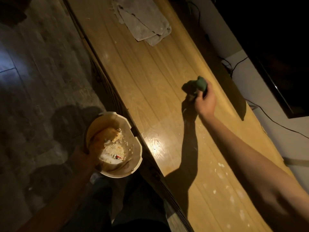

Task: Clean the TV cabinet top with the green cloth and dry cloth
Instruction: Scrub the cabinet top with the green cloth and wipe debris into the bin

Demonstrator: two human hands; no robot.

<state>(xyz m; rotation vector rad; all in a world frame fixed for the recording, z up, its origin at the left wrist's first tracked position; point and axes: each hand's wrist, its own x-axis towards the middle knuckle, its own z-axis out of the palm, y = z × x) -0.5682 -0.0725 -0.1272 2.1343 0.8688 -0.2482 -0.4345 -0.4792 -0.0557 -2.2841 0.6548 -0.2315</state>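
The green cloth is gripped in the right hand above the surface at centre right, white specks remain lower right, and the dry cloth lies unused at top.

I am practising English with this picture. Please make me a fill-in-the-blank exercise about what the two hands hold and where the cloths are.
1. The right hand grips the ____ cloth above the cabinet top.
2. The left hand holds a ____ with scraps inside, beside the cabinet's front edge.
3. The grey cloth lies at the ____ end of the top, untouched.
4. White ____ dot the near end of the top.

Missing words: green; bucket; far; specks
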